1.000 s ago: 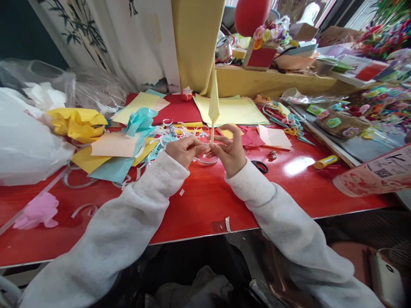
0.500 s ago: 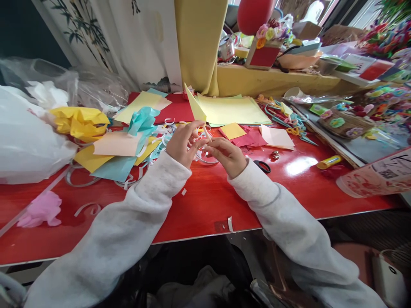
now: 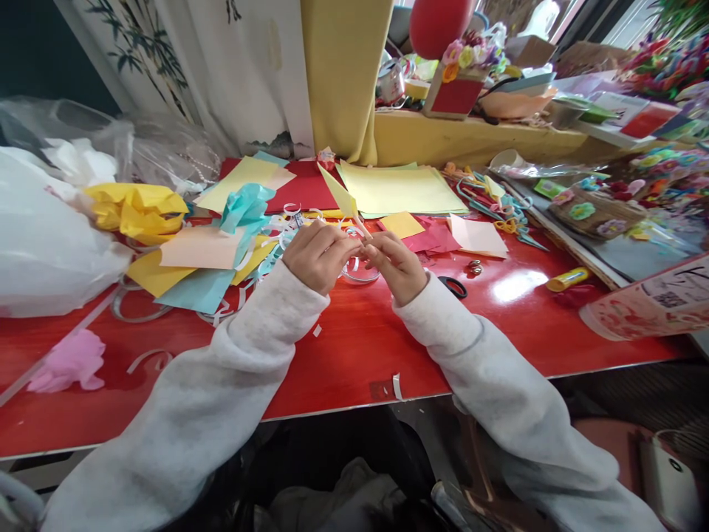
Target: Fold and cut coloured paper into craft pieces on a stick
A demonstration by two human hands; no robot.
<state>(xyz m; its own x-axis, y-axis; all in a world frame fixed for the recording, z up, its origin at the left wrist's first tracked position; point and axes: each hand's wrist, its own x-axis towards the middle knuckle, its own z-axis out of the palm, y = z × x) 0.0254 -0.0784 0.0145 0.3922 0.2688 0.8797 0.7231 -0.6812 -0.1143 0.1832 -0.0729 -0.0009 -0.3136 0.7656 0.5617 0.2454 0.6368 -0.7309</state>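
Observation:
My left hand [image 3: 318,255] and my right hand [image 3: 394,264] meet over the red table [image 3: 354,347], fingers pinched together on the thin rolled end of a pale yellow paper piece [image 3: 340,196]. The paper widens into a pointed flap that tilts up and to the left above my fingers. Just behind my hands a clear tape ring [image 3: 361,272] lies on the table, partly hidden. Both sleeves are light grey.
Coloured paper sheets [image 3: 399,191], teal and yellow tissue [image 3: 244,207] and white paper curls litter the far side. Black scissors [image 3: 451,287] and a yellow glue stick [image 3: 565,279] lie to the right. Plastic bags [image 3: 49,236] are at left, a pink tissue flower [image 3: 69,362] near the front left.
The yellow paper stood upright a second ago; it has tilted to the left and dropped lower. My left fingers opened briefly and have closed on the rolled end again.

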